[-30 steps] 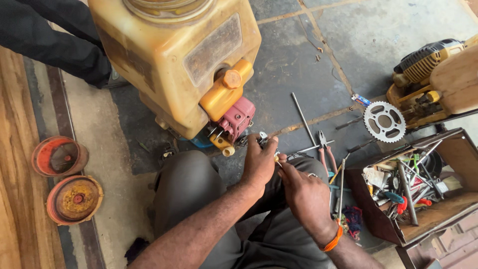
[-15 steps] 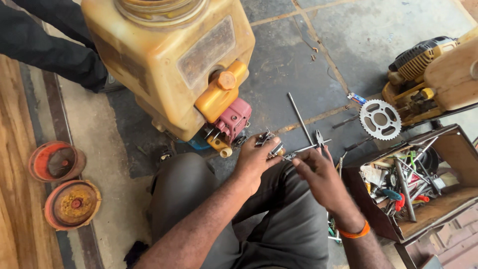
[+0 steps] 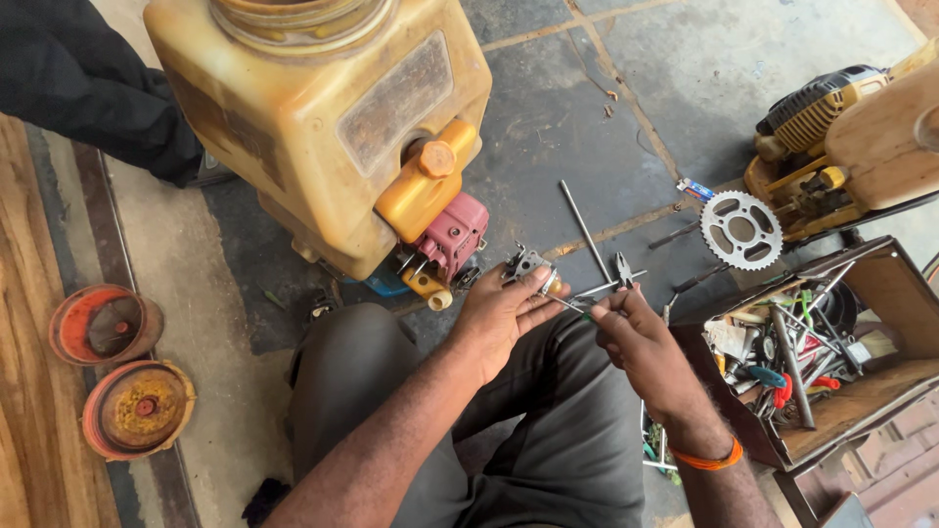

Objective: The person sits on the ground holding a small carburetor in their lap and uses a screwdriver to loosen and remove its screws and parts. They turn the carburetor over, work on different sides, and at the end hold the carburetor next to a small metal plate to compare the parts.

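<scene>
My left hand (image 3: 504, 318) is closed around a small grey metal engine part (image 3: 525, 264), held up over my knee. My right hand (image 3: 634, 337) pinches a thin metal tool (image 3: 579, 305) whose tip points at that part. Both hands hover close together above my grey trousers. Just beyond them stands a big yellow sprayer tank (image 3: 323, 117) with an orange cap and a pink engine (image 3: 452, 235) at its base. An orange band circles my right wrist.
A wooden toolbox (image 3: 885, 284) crammed with tools stands at right. A sprocket (image 3: 741, 230), a long steel rod (image 3: 585, 230) and pliers (image 3: 623, 269) lie on the stone floor. Two rusty orange discs (image 3: 117, 372) rest at left. Another yellow engine (image 3: 822, 117) sits far right. A person's dark sleeve (image 3: 88, 78) shows top left.
My hands have shifted slightly right and apart, with the thin tool now drawn out between them. The view has tilted, bringing the tank closer.
</scene>
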The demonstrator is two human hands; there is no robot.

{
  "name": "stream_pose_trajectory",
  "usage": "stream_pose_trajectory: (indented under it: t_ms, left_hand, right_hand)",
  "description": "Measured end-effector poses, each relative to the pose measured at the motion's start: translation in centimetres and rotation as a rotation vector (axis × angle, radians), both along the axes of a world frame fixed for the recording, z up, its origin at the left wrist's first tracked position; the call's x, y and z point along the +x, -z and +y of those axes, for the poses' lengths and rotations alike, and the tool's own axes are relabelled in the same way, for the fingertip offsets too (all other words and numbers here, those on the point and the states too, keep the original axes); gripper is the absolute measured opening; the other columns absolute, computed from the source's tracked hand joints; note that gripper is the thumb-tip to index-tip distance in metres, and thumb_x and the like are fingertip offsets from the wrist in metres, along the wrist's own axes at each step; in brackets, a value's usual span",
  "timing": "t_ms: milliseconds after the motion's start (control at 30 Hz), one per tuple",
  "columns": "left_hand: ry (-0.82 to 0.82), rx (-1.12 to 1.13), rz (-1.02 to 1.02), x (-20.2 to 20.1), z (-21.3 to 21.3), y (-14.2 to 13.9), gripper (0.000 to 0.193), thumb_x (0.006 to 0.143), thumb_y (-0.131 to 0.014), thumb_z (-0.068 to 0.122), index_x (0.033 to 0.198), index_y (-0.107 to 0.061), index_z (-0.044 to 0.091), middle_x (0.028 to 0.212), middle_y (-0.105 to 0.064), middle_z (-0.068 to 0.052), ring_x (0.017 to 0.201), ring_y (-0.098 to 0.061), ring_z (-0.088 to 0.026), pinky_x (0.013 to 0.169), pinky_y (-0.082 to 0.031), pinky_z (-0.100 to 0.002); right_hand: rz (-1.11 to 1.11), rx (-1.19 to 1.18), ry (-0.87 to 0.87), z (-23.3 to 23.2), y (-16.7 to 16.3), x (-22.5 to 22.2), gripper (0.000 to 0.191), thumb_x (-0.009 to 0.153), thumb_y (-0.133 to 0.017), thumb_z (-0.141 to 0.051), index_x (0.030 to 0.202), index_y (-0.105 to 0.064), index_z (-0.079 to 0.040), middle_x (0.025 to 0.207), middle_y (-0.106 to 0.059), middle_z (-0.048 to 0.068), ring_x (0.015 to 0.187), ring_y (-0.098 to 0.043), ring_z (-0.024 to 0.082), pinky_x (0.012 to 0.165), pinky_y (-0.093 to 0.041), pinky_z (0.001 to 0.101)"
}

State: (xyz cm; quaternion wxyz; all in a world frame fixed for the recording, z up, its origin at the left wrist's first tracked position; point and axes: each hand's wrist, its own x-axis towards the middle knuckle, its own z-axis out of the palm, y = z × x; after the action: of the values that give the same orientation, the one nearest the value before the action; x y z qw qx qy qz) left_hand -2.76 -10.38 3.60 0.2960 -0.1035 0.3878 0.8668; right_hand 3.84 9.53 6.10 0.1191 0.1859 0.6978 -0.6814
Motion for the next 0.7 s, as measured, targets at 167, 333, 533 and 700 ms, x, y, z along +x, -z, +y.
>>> stream_pose_trajectory:
  t_ms: [167, 333, 533, 700]
  left_hand:
    - [-0.02, 0.026, 0.01, -0.2, -0.3, 0.0, 0.023, 0.097, -0.067, 0.021, 0.109, -0.06, 0.002, 0.105, -0.07, -0.01, 0.106, -0.072, -0.025, 0.094, -0.062, -0.04]
    - [0.009, 0.027, -0.028, -0.2, -0.5, -0.4, 0.026, 0.098, -0.065, 0.027, 0.11, -0.061, 0.005, 0.104, -0.07, -0.009, 0.106, -0.072, -0.025, 0.093, -0.062, -0.041]
    - [0.01, -0.063, -0.027, -0.2, -0.8, -0.6, 0.03, 0.098, -0.064, 0.034, 0.109, -0.064, 0.006, 0.102, -0.072, -0.008, 0.101, -0.073, -0.022, 0.091, -0.062, -0.039]
    - [0.013, -0.075, -0.006, -0.1, -0.7, -0.5, 0.028, 0.099, -0.065, 0.033, 0.107, -0.064, 0.006, 0.101, -0.072, -0.008, 0.098, -0.073, -0.022, 0.09, -0.062, -0.038]
  right_hand:
    - [0.119, 0.037, 0.051, -1.1, -0.1, 0.3, 0.02, 0.099, -0.068, -0.022, 0.094, -0.06, -0.004, 0.073, -0.047, -0.006, 0.062, -0.038, 0.005, 0.052, -0.029, 0.0235]
    - [0.308, 0.643, 0.112, -3.1, -0.7, 0.9, 0.027, 0.1, -0.066, -0.028, 0.102, -0.069, -0.001, 0.077, -0.065, 0.005, 0.072, -0.056, 0.012, 0.07, -0.048, 0.0305]
    - [0.412, 0.823, -0.083, -3.6, -2.2, 0.3, 0.034, 0.106, -0.061, -0.029, 0.093, -0.072, 0.0, 0.068, -0.066, 0.017, 0.08, -0.067, 0.031, 0.118, -0.042, 0.0405]
    - [0.407, 0.851, -0.052, -4.2, -3.2, 0.5, 0.025, 0.1, -0.068, -0.025, 0.1, -0.071, 0.0, 0.069, -0.063, 0.018, 0.061, -0.063, 0.033, 0.118, -0.042, 0.0393]
